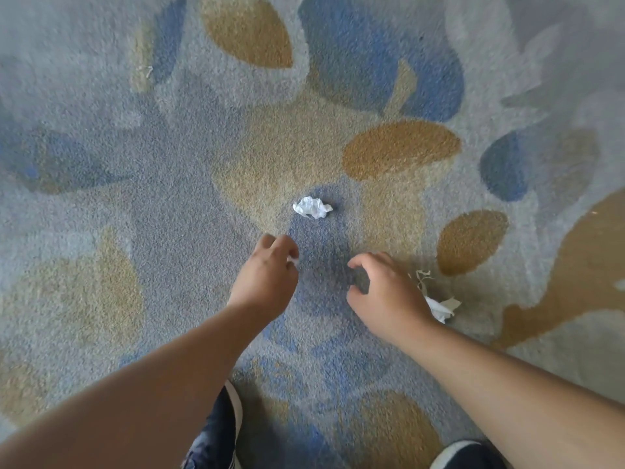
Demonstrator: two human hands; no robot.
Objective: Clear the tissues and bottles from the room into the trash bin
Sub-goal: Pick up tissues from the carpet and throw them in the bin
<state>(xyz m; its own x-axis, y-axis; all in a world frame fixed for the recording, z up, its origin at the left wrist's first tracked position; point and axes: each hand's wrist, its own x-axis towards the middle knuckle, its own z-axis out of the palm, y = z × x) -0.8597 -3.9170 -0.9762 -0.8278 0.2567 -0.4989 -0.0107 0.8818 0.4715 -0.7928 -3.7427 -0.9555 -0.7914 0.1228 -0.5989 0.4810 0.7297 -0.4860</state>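
A crumpled white tissue (313, 207) lies on the patterned carpet (135, 164), a short way beyond both hands. My left hand (267, 275) hovers just below it with the fingers curled closed, and a small bit of white tissue (293, 260) shows between its fingertips. My right hand (385, 292) is to the right with thumb and fingers spread apart and nothing in them. Another torn white tissue (441, 308) lies on the carpet against the outer side of my right hand, partly hidden by it. No bottle or trash bin is in view.
My two dark shoes (216, 431) (468, 455) stand on the carpet at the bottom edge. The carpet has blue, tan and grey patches and stretches out on every side.
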